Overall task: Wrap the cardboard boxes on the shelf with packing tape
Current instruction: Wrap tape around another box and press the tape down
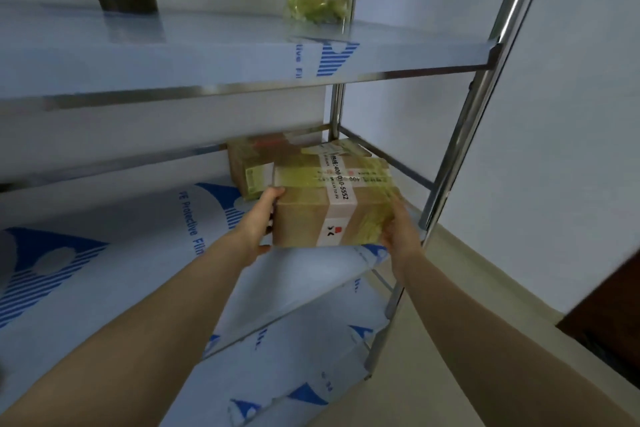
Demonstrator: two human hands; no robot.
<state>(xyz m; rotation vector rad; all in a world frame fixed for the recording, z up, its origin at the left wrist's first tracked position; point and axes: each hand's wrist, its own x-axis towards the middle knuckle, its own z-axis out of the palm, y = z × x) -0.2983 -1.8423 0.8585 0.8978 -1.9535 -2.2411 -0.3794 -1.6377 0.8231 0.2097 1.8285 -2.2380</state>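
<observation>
Forearms reach in, left hand (258, 222) and right hand (398, 230) gripping opposite ends of the taped box (311, 215) just above the lower shelf (104, 288), in front of a second box (249, 163); likely shelving or fetching it, so the next move needs a level two-handed carry.

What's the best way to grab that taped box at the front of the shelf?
By its two ends, from either side, as the left hand and right hand do: the taped box is wide with flat ends, and a second box sits close behind.
</observation>
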